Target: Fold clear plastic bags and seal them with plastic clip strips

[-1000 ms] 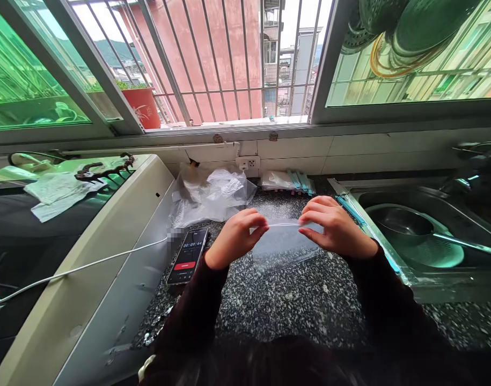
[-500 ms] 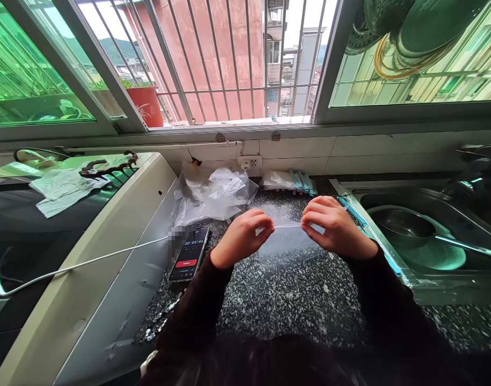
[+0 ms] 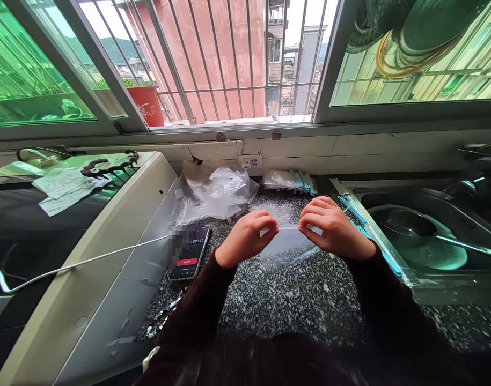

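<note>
Clear bag [image 3: 286, 247], between left hand [image 3: 248, 237] and right hand [image 3: 331, 228], edge pinched

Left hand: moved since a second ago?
Yes. Judged against the phone lying on the counter, the left hand has shifted right, away from the phone and closer to the right hand.
</note>
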Available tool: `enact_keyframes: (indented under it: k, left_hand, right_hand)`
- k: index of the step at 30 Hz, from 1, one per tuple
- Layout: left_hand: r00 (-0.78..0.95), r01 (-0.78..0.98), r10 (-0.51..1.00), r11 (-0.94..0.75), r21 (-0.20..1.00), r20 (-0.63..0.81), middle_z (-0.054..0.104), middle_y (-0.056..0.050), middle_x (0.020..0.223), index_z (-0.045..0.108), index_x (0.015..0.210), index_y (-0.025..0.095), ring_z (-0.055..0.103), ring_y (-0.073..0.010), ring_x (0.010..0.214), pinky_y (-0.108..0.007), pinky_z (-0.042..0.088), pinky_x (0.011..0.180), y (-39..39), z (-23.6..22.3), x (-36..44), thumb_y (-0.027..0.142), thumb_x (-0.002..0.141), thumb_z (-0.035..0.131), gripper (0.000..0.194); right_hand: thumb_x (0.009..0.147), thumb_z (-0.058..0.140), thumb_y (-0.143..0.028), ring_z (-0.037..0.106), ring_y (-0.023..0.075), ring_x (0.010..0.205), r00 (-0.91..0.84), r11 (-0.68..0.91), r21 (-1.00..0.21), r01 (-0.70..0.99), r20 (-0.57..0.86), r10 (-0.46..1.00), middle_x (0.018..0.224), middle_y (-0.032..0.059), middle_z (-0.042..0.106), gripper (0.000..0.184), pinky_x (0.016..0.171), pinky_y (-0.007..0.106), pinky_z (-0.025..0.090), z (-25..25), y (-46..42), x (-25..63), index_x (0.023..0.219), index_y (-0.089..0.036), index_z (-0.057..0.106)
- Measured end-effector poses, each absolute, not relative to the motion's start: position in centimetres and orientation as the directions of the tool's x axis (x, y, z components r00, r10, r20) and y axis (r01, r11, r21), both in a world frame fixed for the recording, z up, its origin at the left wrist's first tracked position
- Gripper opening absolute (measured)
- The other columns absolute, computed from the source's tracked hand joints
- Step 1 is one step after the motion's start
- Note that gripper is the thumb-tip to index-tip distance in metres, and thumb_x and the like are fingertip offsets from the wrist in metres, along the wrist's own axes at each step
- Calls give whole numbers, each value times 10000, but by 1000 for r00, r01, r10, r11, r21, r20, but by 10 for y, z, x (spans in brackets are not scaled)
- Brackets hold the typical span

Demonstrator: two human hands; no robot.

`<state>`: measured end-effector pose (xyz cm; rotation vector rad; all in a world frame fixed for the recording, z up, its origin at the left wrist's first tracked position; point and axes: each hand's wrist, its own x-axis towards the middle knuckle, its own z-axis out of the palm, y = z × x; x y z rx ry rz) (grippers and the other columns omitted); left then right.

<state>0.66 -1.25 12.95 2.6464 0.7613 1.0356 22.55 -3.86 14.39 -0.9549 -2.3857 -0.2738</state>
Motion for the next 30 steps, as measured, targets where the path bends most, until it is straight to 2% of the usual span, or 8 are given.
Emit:
enact_keyframes:
  k: [8,14,22,30]
  left_hand:
    - [609,391,558,-830,398,564,573,-20,718,577,729,155,515,-116,697,-247,446,653,-11,132,3,156,822,521,109]
    - [625,393,539,-842,369,565,572,-27,718,577,729,154,511,-120,696,-250,444,651,-14,129,9,170,833,506,127]
    - [628,372,514,-858,355,584,574,-31,715,564,724,150,505,-121,689,-251,439,654,-13,127,12,162,830,502,124]
    - [631,403,515,-857,321,580,562,-31,705,568,725,152,497,-128,685,-256,427,653,-14,124,14,173,836,492,136]
  right_hand:
    - [833,517,-207,523,150,742,-567,710,-17,704,589,576,736,22,634,157,784,330,356,145,-39,227,683,-193,562]
    - [845,507,-224,527,146,717,-583,707,-17,707,552,596,763,32,633,135,703,307,339,144,-40,224,735,-187,575]
    - [857,467,-193,503,145,704,-634,728,42,684,530,564,742,41,621,173,698,306,332,143,-40,223,707,-176,551]
    - [836,517,-225,506,147,739,-621,728,8,686,527,579,788,32,626,107,700,304,321,141,-40,220,753,-180,567]
